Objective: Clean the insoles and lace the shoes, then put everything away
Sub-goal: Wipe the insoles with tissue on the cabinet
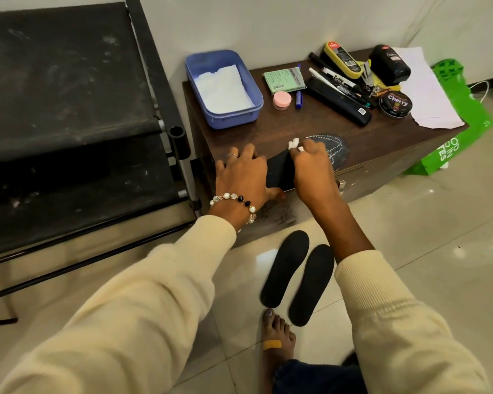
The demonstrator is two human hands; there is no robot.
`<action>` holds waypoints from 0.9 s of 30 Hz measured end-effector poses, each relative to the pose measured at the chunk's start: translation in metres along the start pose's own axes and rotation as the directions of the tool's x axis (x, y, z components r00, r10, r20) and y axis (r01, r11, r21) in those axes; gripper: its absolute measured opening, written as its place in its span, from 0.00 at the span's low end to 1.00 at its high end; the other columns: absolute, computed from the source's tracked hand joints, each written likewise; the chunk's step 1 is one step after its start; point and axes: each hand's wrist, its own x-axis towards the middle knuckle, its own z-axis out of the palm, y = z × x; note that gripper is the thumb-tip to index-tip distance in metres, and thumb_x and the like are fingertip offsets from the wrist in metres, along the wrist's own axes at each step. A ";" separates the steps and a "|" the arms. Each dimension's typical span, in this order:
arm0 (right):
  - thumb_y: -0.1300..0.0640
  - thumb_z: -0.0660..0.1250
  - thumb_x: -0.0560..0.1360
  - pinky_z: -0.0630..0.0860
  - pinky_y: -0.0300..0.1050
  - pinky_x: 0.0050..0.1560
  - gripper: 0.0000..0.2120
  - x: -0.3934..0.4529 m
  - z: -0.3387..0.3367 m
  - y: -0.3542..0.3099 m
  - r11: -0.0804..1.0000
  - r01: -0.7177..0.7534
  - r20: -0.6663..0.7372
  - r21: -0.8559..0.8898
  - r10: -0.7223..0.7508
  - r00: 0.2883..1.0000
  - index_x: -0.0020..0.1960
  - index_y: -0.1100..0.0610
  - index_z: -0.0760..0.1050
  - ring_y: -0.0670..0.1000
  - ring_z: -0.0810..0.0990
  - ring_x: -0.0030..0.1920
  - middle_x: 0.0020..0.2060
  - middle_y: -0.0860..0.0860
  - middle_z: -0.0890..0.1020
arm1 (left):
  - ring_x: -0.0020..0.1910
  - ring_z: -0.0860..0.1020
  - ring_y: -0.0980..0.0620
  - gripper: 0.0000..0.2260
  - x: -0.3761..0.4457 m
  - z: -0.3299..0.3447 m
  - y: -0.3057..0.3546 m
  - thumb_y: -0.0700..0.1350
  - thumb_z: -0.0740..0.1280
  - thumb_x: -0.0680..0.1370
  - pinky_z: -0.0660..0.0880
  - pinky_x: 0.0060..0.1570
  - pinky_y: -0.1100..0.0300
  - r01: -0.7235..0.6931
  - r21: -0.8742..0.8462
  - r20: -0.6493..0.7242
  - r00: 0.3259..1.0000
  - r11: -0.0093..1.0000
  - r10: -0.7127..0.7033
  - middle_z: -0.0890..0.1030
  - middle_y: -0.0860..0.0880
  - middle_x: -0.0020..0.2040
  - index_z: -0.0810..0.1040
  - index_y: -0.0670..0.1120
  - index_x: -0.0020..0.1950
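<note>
A black insole (pixel 279 169) with white stitching at its toe end lies along the front edge of the dark wooden cabinet top (pixel 382 137). My left hand (pixel 242 172) grips its heel end, thumb underneath. Over the insole's middle, my right hand (pixel 310 163) pinches a small white wipe (pixel 293 143) against it. Two more black insoles (pixel 286 268) (pixel 312 284) lie side by side on the tiled floor below, just ahead of my bare foot (pixel 276 336).
A blue tub (pixel 254 92) with white tissue stands at the cabinet's back left. Polish tins, brushes, markers, a pink jar (pixel 281 100) and white paper crowd the back right. A black shoe rack (pixel 69 109) stands left; a green bag (pixel 461 132) leans right.
</note>
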 end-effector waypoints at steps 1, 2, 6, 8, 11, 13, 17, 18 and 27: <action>0.67 0.60 0.76 0.64 0.43 0.53 0.16 0.000 -0.001 -0.004 0.998 0.058 0.022 -0.039 -0.057 0.998 0.63 0.65 0.71 0.59 0.68 0.60 0.60 0.61 0.70 | 0.66 0.65 0.43 0.28 0.000 0.000 0.000 0.63 0.71 0.69 0.66 0.62 0.46 0.001 -0.008 -0.007 1.000 1.000 -0.001 0.68 0.49 0.64 0.75 0.51 0.64; 0.65 0.61 0.76 0.67 0.45 0.55 0.18 0.000 -0.001 -0.007 0.990 0.125 0.044 -0.062 -0.122 0.992 0.65 0.64 0.70 0.59 0.67 0.61 0.61 0.60 0.70 | 0.65 0.65 0.43 0.27 0.000 0.000 0.000 0.63 0.71 0.69 0.66 0.61 0.46 0.002 -0.017 -0.012 1.000 1.000 -0.002 0.69 0.49 0.64 0.75 0.51 0.63; 0.61 0.60 0.78 0.67 0.43 0.58 0.15 0.005 0.002 0.003 0.994 0.108 0.029 -0.002 -0.108 0.994 0.64 0.60 0.72 0.54 0.68 0.58 0.60 0.58 0.71 | 0.66 0.65 0.43 0.28 0.000 -0.001 0.000 0.62 0.71 0.69 0.66 0.62 0.46 0.000 -0.013 -0.004 1.000 1.000 0.000 0.68 0.49 0.65 0.74 0.51 0.64; 0.66 0.57 0.77 0.64 0.41 0.56 0.16 0.003 0.000 0.007 0.999 0.030 -0.038 -0.032 -0.031 0.999 0.64 0.60 0.71 0.55 0.68 0.60 0.61 0.58 0.70 | 0.67 0.64 0.42 0.30 0.000 -0.001 0.001 0.63 0.71 0.69 0.66 0.64 0.45 -0.003 0.004 0.014 1.000 1.000 0.002 0.68 0.48 0.66 0.73 0.50 0.66; 0.68 0.57 0.78 0.68 0.49 0.61 0.19 -0.002 -0.005 0.003 0.995 0.007 -0.032 -0.101 -0.010 0.999 0.69 0.66 0.65 0.59 0.65 0.64 0.66 0.60 0.67 | 0.67 0.64 0.42 0.30 0.000 0.000 0.000 0.63 0.71 0.69 0.66 0.64 0.43 0.000 0.009 0.014 1.000 1.000 0.000 0.68 0.48 0.66 0.73 0.51 0.66; 0.69 0.61 0.76 0.69 0.50 0.60 0.21 -0.006 -0.009 -0.006 0.987 0.072 0.006 -0.146 -0.072 0.997 0.69 0.67 0.65 0.60 0.65 0.64 0.66 0.61 0.67 | 0.66 0.65 0.42 0.28 0.000 0.000 0.000 0.63 0.71 0.69 0.66 0.64 0.44 0.000 -0.002 0.002 1.000 1.000 0.000 0.68 0.48 0.65 0.74 0.51 0.64; 0.65 0.67 0.74 0.70 0.51 0.60 0.28 -0.008 -0.009 -0.006 0.948 0.287 0.126 -0.136 -0.271 0.954 0.72 0.62 0.64 0.59 0.66 0.62 0.66 0.59 0.67 | 0.66 0.65 0.42 0.26 0.000 0.001 0.000 0.64 0.71 0.69 0.66 0.63 0.44 0.003 -0.033 -0.018 1.000 0.999 -0.004 0.69 0.48 0.64 0.75 0.51 0.62; 0.65 0.66 0.74 0.70 0.51 0.60 0.27 -0.010 -0.008 -0.001 0.955 0.278 0.108 -0.103 -0.267 0.958 0.72 0.62 0.65 0.59 0.66 0.62 0.65 0.59 0.68 | 0.66 0.65 0.42 0.27 0.000 0.001 0.000 0.64 0.71 0.69 0.66 0.62 0.44 0.003 -0.024 -0.018 1.000 1.000 -0.003 0.69 0.48 0.64 0.75 0.51 0.62; 0.66 0.60 0.77 0.69 0.48 0.59 0.23 -0.034 -0.016 -0.008 0.938 0.327 0.095 -0.115 -0.317 0.944 0.72 0.62 0.65 0.58 0.65 0.65 0.67 0.59 0.68 | 0.67 0.64 0.41 0.28 -0.001 0.002 0.003 0.63 0.70 0.70 0.66 0.63 0.44 -0.005 0.011 -0.026 1.000 1.000 0.005 0.68 0.47 0.65 0.74 0.51 0.65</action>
